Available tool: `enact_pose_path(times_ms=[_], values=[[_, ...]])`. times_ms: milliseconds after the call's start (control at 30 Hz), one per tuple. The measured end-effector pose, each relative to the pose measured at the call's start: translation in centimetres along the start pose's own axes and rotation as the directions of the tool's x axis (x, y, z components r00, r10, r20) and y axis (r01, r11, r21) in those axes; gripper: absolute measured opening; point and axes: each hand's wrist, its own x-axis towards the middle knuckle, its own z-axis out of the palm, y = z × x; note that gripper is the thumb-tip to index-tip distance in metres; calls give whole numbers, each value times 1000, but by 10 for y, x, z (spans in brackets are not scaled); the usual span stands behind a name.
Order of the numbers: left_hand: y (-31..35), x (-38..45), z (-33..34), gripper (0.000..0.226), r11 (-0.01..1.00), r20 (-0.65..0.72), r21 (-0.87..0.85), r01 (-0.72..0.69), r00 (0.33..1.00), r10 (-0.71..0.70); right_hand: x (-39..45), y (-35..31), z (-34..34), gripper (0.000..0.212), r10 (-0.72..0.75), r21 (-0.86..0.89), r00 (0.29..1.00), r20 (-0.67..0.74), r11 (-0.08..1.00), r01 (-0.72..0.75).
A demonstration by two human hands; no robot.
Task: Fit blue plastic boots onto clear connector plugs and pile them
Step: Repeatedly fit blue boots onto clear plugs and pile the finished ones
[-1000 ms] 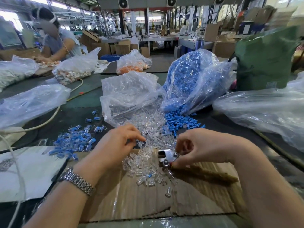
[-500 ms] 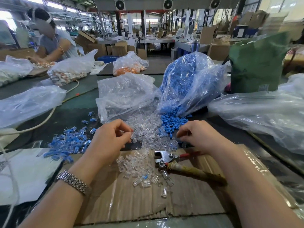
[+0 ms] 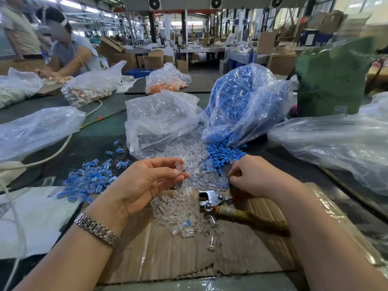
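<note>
My left hand [image 3: 147, 183] is turned palm up and pinches a clear connector plug [image 3: 178, 165] between thumb and fingertips. My right hand [image 3: 256, 177] is curled, knuckles up, at the near edge of the loose blue boots [image 3: 222, 154]. Its fingertips pinch something small and blue. Clear plugs [image 3: 189, 152] spill from a clear bag [image 3: 161, 118], and more lie on the cardboard [image 3: 168, 259] between my hands. The boots spill from a bag [image 3: 241, 101] full of them. A pile of finished blue-booted plugs [image 3: 88, 181] lies to the left.
Pliers [image 3: 214, 199] with a tape-wrapped handle lie on the cardboard under my right hand. Big plastic bags stand at left [image 3: 35, 129] and right [image 3: 336, 139], with a green bag [image 3: 331, 80] behind. A white cable [image 3: 52, 152] crosses the left side. Another person [image 3: 69, 49] works far left.
My right hand let go of the pliers, reached to the blue boots and came back a little, curled. My left hand turned palm up with a clear plug.
</note>
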Motion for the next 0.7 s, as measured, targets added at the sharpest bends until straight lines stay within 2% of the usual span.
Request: enact_pose_path(times_ms=[67, 200, 300, 400, 533, 700], values=[[0, -1, 1, 29, 1000, -8, -12, -7, 1000, 7, -1, -3, 1, 14, 0, -22, 1000, 7, 1000, 1], [0, -4, 5, 24, 998, -11, -59, -12, 1000, 11, -3, -8, 3, 18, 15, -51, 999, -38, 999, -17], [2, -5, 8, 21, 997, 15, -72, -25, 1000, 26, -3, -8, 2, 16, 39, 26, 994, -103, 999, -37], [2, -7, 8, 22, 998, 51, -62, -21, 998, 25, -3, -7, 1, 10, 68, 97, 993, -99, 994, -59], [1, -7, 8, 28, 998, 67, -60, -15, 998, 19, -4, -7, -1, 19, 90, 118, 989, -119, 990, -76], [0, -8, 10, 25, 996, 70, -88, -11, 997, 18, -4, -7, -4, 9, 129, 259, 977, -170, 962, -82]])
